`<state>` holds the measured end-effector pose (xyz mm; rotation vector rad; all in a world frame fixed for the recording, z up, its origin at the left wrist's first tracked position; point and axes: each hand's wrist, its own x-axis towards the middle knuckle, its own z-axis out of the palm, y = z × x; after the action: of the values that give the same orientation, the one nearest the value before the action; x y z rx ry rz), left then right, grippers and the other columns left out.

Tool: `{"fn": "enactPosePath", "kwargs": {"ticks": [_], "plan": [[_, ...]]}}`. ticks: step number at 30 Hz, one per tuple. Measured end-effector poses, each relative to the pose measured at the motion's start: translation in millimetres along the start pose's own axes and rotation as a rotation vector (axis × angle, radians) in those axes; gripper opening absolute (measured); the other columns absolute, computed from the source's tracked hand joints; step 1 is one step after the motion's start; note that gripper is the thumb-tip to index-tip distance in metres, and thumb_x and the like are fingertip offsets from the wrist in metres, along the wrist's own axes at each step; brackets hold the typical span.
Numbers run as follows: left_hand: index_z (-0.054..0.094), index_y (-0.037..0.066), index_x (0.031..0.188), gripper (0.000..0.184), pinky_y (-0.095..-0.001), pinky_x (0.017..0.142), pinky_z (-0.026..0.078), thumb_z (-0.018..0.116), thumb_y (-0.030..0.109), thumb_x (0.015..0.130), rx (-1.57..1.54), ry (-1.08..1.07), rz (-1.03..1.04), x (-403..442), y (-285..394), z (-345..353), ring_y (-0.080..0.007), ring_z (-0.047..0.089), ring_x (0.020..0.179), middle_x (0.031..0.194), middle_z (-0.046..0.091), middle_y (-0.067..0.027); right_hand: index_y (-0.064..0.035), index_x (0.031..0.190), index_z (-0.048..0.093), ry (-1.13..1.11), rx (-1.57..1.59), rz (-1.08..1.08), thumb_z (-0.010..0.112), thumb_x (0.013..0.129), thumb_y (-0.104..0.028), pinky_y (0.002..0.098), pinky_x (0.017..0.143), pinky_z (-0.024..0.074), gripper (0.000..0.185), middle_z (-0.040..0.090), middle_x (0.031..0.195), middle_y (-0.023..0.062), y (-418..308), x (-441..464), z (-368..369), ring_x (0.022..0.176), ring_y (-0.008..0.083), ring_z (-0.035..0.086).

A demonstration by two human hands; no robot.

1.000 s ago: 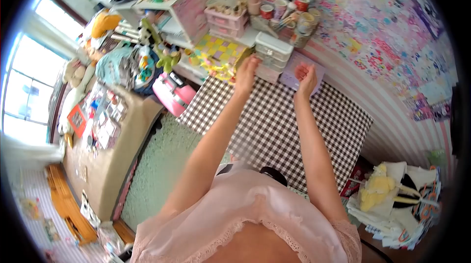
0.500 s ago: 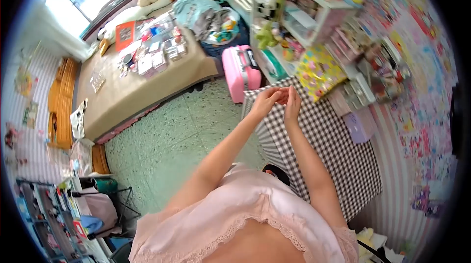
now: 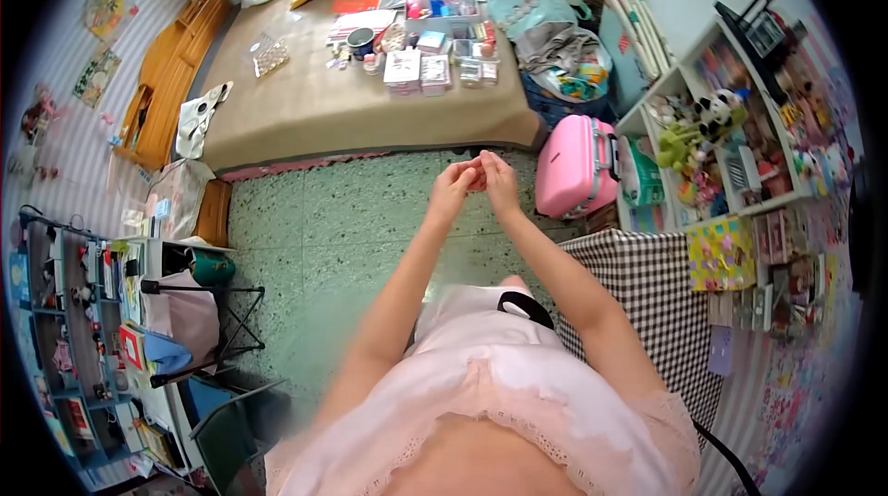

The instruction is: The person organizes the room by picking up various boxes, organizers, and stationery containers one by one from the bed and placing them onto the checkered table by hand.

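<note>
The suitcase (image 3: 571, 166) stands on the floor (image 3: 347, 205), at three o'clock from the cupped left hand (image 3: 450, 189) and right hand (image 3: 500, 183). Their curled fingers touch; whether they grip anything, one cannot tell. The bed (image 3: 305, 117) lies at twelve, the checkered table (image 3: 647, 279) at four.

Suitcase (image 3: 575, 167): pink. Left of suitcase: bed cover (image 3: 277, 117), plain tan. Below suitcase: tablecloth (image 3: 652, 283), black-and-white check; floor (image 3: 342, 209), speckled green.
</note>
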<state>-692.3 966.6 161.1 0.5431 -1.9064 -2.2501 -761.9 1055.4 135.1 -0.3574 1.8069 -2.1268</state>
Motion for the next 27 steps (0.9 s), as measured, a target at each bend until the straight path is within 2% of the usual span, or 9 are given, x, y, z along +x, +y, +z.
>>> {"fn": "enactPosePath", "kwargs": {"ticks": [3,6,15,19,21,22,27], "plan": [[0.055,0.009,0.108,0.032,-0.0218,0.068,0.039,0.049,0.028,0.083,0.005,0.07,-0.077,20.5,-5.5,-38.7,-0.0063,0.053,0.08,0.091,0.058,0.0015,-0.0072,0.073,0.054,-0.137,-0.02,0.086,0.042,0.088,-0.032,0.0171,0.044,0.0343,0.031,0.05,0.057,-0.0021,12.6,27.3,35.5,0.047,0.0043,0.045],[0.055,0.01,0.108,0.032,-0.0223,0.069,0.039,0.05,0.028,0.083,-0.008,0.161,-0.097,44.5,-12.8,-70.6,-0.0062,0.052,0.081,0.091,0.058,0.0012,-0.0064,0.073,0.054,-0.179,-0.021,0.116,0.042,0.088,-0.031,0.0174,0.043,0.0362,0.031,0.052,0.057,-0.0015,31.0,58.6,63.4,0.047,0.0045,0.046],[0.051,0.011,0.112,0.035,-0.0239,0.069,0.039,0.05,0.031,0.082,-0.022,0.206,-0.277,181.1,-8.8,-152.0,-0.0085,0.053,0.084,0.093,0.058,-0.0001,-0.0042,0.074,0.054,-0.239,0.012,0.238,0.042,0.088,-0.03,0.0188,0.04,0.0408,0.032,0.054,0.06,0.0013,97.1,208.9,131.6,0.044,0.0064,0.049],[0.051,0.009,0.109,0.035,-0.0241,0.068,0.04,0.051,0.031,0.082,-0.027,0.162,-0.366,265.8,-20.0,-185.7,-0.0094,0.055,0.081,0.094,0.058,-0.0002,-0.004,0.079,0.054,-0.221,-0.039,0.347,0.043,0.087,-0.03,0.0191,0.041,0.0411,0.029,0.053,0.06,0.0015,116.0,282.2,143.5,0.046,0.0072,0.05],[0.051,0.008,0.109,0.036,-0.0241,0.067,0.04,0.051,0.031,0.082,-0.01,0.228,-0.27,296.0,-32.4,-200.0,-0.0099,0.055,0.079,0.095,0.058,-0.0006,-0.0041,0.082,0.054,-0.164,-0.061,0.432,0.043,0.087,-0.03,0.0198,0.043,0.0416,0.028,0.053,0.061,0.002,122.5,310.1,147.6,0.048,0.0079,0.051],[0.051,0.007,0.109,0.036,-0.0239,0.065,0.041,0.051,0.03,0.081,-0.06,0.266,-0.376,304.2,-24.2,-201.1,-0.0105,0.056,0.079,0.096,0.058,-0.0014,-0.0045,0.085,0.053,-0.134,-0.068,0.525,0.044,0.087,-0.03,0.0208,0.045,0.0418,0.027,0.054,0.062,0.0026,125.0,321.9,147.3,0.05,0.0084,0.051],[0.05,0.007,0.109,0.037,-0.0256,0.065,0.042,0.053,0.03,0.08,-0.012,0.282,-0.447,367.8,-49.6,-238.4,-0.0116,0.053,0.081,0.094,0.056,-0.0018,-0.0047,0.09,0.052,-0.044,-0.046,0.671,0.045,0.086,-0.029,0.0216,0.05,0.045,0.025,0.057,0.07,0.004,143.5,367.1,145.5,0.056,0.0098,0.054]]}}
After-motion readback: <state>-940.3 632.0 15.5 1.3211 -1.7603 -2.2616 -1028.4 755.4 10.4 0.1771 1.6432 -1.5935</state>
